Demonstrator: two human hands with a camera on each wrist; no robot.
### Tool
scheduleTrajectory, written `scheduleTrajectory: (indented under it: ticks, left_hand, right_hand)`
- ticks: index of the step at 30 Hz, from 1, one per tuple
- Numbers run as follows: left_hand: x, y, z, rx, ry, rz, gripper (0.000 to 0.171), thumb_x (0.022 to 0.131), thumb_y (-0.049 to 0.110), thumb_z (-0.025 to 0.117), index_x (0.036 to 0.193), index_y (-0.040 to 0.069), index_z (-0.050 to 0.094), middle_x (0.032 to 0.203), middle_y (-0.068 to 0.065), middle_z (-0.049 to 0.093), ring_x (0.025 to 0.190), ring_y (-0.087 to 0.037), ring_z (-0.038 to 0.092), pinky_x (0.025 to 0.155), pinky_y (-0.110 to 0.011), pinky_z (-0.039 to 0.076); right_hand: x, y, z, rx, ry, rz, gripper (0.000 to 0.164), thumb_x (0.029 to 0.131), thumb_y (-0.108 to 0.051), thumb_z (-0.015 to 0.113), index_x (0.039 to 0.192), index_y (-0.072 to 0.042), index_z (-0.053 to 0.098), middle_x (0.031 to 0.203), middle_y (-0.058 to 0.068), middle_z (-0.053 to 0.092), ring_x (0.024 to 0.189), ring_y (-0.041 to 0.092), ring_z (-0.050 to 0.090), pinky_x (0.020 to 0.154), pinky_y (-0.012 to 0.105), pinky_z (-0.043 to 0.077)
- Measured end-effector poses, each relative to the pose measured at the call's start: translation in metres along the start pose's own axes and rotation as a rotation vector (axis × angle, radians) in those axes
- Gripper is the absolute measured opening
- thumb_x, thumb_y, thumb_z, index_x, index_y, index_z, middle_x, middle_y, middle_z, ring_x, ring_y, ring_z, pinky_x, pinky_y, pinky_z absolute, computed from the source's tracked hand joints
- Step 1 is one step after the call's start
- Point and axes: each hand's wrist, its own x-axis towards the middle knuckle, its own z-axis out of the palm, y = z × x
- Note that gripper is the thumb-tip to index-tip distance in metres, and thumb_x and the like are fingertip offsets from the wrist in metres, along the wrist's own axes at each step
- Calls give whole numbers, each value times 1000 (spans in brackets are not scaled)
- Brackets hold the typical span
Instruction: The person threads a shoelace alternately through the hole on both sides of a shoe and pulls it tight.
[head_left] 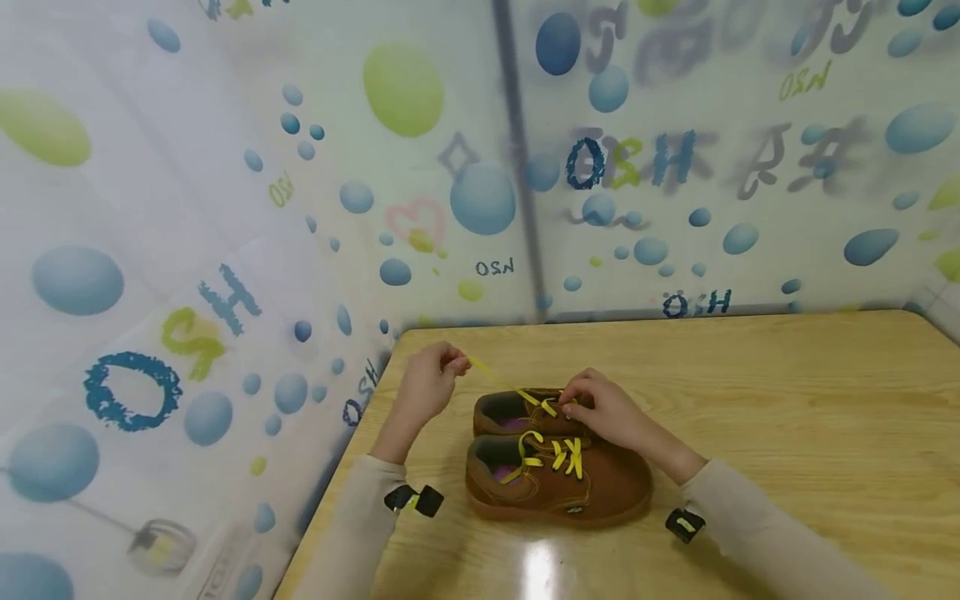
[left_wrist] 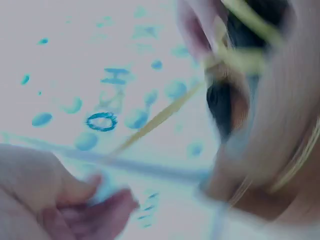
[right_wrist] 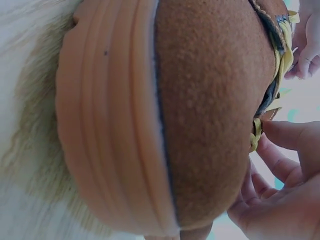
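Two brown shoes stand side by side, toes to the right: a near shoe [head_left: 607, 492] and a far shoe [head_left: 491, 414] partly behind it. My left hand [head_left: 431, 379] is raised to the left of the far shoe and pinches the end of its yellow shoelace [head_left: 498, 377], which runs straight from the eyelets. That lace [left_wrist: 160, 117] slants up to the shoe in the left wrist view, blurred. Over the far shoe's front, my right hand [head_left: 607, 408] pinches the lacing [right_wrist: 256, 134] between thumb and fingers. The near shoe's yellow lace [head_left: 573, 457] is threaded, one end hanging by its opening.
The shoes are on a light wooden table [head_left: 787, 400]. A patterned wall covering [head_left: 637, 225] rises along the table's back and left edges. Black wrist cameras sit on the left sleeve [head_left: 352, 517] and the right sleeve [head_left: 772, 525].
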Motion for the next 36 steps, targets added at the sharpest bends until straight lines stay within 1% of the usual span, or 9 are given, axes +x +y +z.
scheduleTrajectory:
  ticks: [3, 5, 8, 13, 17, 24, 27, 30, 36]
  left_hand:
    - [3, -6, 9, -553, -224, 32, 22, 107, 17, 43, 106, -1, 55, 114, -18, 72, 104, -26, 71, 91, -38, 57]
    - [3, -5, 19, -787, -362, 17, 24, 109, 22, 37, 106, 3, 51, 112, -13, 73, 105, -22, 70, 94, -38, 56]
    - [2, 4, 28, -947, -444, 21, 23, 109, 29, 35, 99, 11, 47, 88, 3, 66, 82, -13, 64, 83, -32, 57]
    - [2, 23, 26, -1032, -331, 73, 18, 108, 27, 39, 97, 14, 43, 71, 6, 43, 65, -12, 45, 71, -28, 53]
    - [4, 23, 23, -875, -249, 111, 17, 108, 20, 40, 100, 6, 46, 67, 2, 42, 59, -11, 42, 62, -27, 48]
    - [0, 5, 28, 117, -294, 219, 17, 99, 27, 62, 103, 13, 70, 60, 2, 58, 50, -7, 45, 50, -24, 39]
    - [-2, 0, 32, 348, -396, 307, 18, 94, 31, 68, 92, 16, 76, 70, 3, 70, 56, -7, 55, 55, -24, 45]
    - [-4, -3, 33, 365, -407, 385, 20, 94, 30, 68, 85, 16, 78, 75, 5, 73, 57, -3, 54, 55, -21, 44]
    - [-8, 2, 15, 38, -268, 321, 20, 96, 25, 66, 83, 16, 77, 73, -1, 73, 45, -3, 38, 48, -21, 35]
  right_hand:
    - [1, -2, 0, 3, 17, 21, 4, 95, -14, 66, 95, -14, 70, 109, 10, 57, 74, 10, 54, 69, 26, 43]
    - [1, -5, 1, -5, 30, 41, 4, 94, -14, 67, 92, -13, 70, 108, 10, 57, 73, 11, 52, 69, 26, 42]
    - [3, -7, 3, -32, 48, 51, 3, 93, -12, 69, 90, -12, 69, 105, 11, 56, 72, 12, 50, 68, 28, 42]
    - [3, -7, 4, -68, 68, -8, 21, 90, -7, 70, 110, -12, 66, 104, 11, 57, 72, 13, 49, 67, 27, 42]
    - [0, -6, 4, -65, 54, -43, 33, 91, -6, 69, 122, -15, 65, 109, 11, 58, 73, 11, 50, 67, 25, 43]
    - [-2, -3, 1, 28, 27, 13, 19, 95, -7, 64, 114, -8, 60, 112, 15, 56, 72, 13, 49, 66, 26, 42]
    - [-3, -5, 1, 77, 30, 28, 9, 96, -5, 62, 104, -7, 59, 107, 16, 53, 67, 14, 46, 63, 26, 41]
    - [-2, -7, 1, 63, 39, 29, 6, 95, -5, 63, 94, -9, 59, 101, 16, 51, 65, 14, 44, 61, 26, 39]
    - [2, -9, 2, 52, 20, 70, 9, 93, -7, 66, 86, -9, 61, 99, 12, 51, 71, 15, 46, 64, 26, 41]
